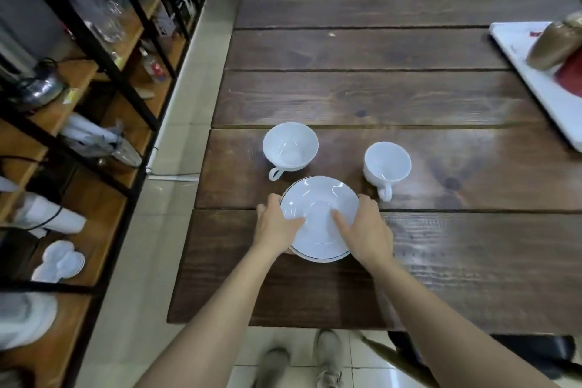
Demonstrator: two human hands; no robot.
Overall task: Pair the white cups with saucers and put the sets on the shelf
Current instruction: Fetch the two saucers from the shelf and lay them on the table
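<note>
A white saucer (318, 198) with a thin dark rim line lies near the front of the dark wooden table (393, 98); a second saucer edge seems to show beneath it. My left hand (275, 224) grips its left rim, thumb on top. My right hand (367, 230) grips its right rim, thumb on the saucer's face. Two white cups stand upright behind it: a wide cup (290, 148) at the left with its handle toward me, and a smaller cup (387, 167) at the right, handle also toward me.
A black-framed wooden shelf unit (104, 123) runs along the left, holding glassware, a metal pot, white dishes (59, 260) and cloths. A white tray (535, 72) with a brown and a red item sits at the table's right edge. Tiled floor lies between shelf and table.
</note>
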